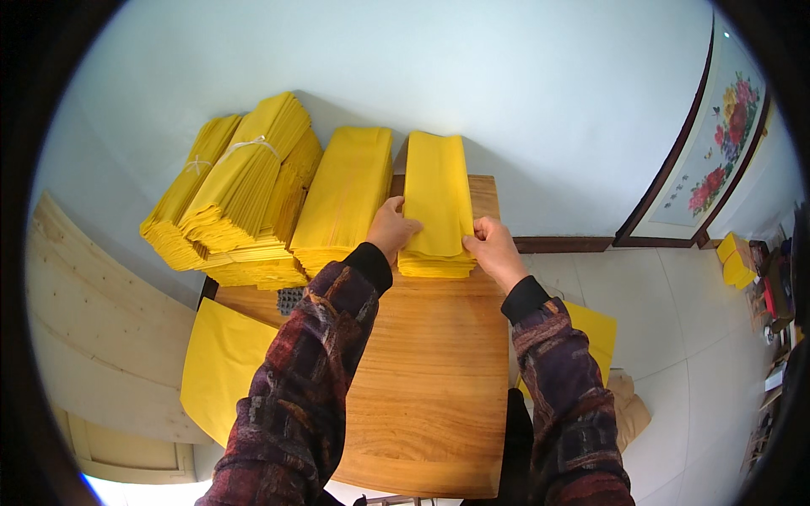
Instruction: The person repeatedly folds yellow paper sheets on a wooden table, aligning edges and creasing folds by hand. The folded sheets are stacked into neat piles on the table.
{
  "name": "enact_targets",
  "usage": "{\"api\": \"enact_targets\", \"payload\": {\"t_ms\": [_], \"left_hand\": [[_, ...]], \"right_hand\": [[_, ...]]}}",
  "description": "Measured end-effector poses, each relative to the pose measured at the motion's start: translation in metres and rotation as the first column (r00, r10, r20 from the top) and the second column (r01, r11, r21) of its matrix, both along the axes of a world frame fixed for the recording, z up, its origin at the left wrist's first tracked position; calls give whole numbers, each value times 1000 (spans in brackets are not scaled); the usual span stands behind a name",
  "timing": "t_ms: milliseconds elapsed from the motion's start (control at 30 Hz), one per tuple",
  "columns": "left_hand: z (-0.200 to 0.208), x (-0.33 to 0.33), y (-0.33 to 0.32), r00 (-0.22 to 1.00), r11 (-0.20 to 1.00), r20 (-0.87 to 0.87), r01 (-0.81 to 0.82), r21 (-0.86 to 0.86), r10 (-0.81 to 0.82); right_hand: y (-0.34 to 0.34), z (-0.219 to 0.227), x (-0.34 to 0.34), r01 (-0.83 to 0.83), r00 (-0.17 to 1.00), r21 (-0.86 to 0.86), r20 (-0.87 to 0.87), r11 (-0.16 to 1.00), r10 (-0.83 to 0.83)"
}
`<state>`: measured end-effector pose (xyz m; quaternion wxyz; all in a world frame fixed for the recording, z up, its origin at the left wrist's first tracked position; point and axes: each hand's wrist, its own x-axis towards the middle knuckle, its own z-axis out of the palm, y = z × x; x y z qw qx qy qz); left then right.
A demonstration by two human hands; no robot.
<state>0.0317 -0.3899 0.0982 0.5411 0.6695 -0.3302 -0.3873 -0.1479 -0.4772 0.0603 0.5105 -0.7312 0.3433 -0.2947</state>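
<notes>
Folded yellow paper stack (435, 198) was flanked at its near end: the right edge was pinched by the right hand (498, 253), the left edge touched by the left hand (393, 228), whose grip could not be judged. Lengthwise, it was pointed across the wooden table (426, 379) toward the wall (540, 110).
</notes>
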Motion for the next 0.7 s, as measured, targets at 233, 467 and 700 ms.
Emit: {"api": "enact_targets", "payload": {"t_ms": [233, 467, 700], "left_hand": [[-1, -11, 5, 567, 998, 822, -65, -12, 47], [-19, -23, -9, 219, 951, 926, 95, 294, -308], [-45, -15, -13, 332, 917, 855, 122, 381, -399]], "right_hand": [[5, 3, -4, 72, 983, -168, -156, 983, -98], [7, -18, 0, 125, 992, -303, 34, 945, -121], [12, -36, 4, 157, 987, -172, 10, 973, -157]]}}
